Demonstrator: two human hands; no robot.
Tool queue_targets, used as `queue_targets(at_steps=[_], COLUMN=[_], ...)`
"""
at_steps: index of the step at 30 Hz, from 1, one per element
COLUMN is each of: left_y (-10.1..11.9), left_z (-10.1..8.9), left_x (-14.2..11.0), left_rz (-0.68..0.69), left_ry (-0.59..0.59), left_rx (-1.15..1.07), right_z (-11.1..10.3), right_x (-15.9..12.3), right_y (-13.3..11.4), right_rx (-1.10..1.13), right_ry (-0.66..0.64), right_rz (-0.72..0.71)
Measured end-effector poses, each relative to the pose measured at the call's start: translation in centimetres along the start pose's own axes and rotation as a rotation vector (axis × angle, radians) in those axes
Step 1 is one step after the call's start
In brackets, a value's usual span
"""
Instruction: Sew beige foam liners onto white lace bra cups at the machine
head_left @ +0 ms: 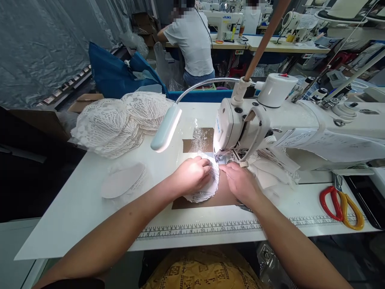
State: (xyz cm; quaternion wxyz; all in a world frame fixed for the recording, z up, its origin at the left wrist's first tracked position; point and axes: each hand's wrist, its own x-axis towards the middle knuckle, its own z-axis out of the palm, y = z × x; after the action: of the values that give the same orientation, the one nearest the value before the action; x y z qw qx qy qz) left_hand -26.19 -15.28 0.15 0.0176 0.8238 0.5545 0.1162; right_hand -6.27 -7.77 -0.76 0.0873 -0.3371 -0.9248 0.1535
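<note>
An oval white lace piece (213, 182) lies under the needle area of a white sewing machine (227, 124). My left hand (194, 175) rests on top of it, fingers curled and pressed together on the fabric. From the other side, my right hand (243, 182) reaches beside the presser foot. Its thumb and forefinger come together at the lace's right edge; the exact grip is partly hidden. Brown tape (227, 192) covers the table beneath the piece. Metal snips (244, 207) show partly under my right wrist.
Stacked lace pieces (108, 126) sit at the back left, with a plain oval piece (123, 182) nearer. A lamp (166, 127) hangs over the table. More white fabric (273, 168) lies behind my right hand. Scissors (343, 204) lie right. A co-worker (192, 44) sits beyond.
</note>
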Motion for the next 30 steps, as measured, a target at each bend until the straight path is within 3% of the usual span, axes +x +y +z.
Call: queue_targets(at_steps=[7,15,30], left_y=[0.0,0.0,-1.3], left_z=[0.5,0.4,1.4], left_x=[-0.3,-0.4,0.4], left_rz=[0.052,0.088,0.122], left_ry=[0.019,0.001,0.052], left_rx=[-0.081,-0.026,-0.031], right_z=[0.0,0.4,0.7], right_x=[-0.1,-0.2,0.3], right_y=[0.1,-0.1,-0.6], right_rx=[0.025,-0.114,-0.213], right_ry=[0.007,0.017,-0.01], right_rz=[-0.053,-0.126,-0.039])
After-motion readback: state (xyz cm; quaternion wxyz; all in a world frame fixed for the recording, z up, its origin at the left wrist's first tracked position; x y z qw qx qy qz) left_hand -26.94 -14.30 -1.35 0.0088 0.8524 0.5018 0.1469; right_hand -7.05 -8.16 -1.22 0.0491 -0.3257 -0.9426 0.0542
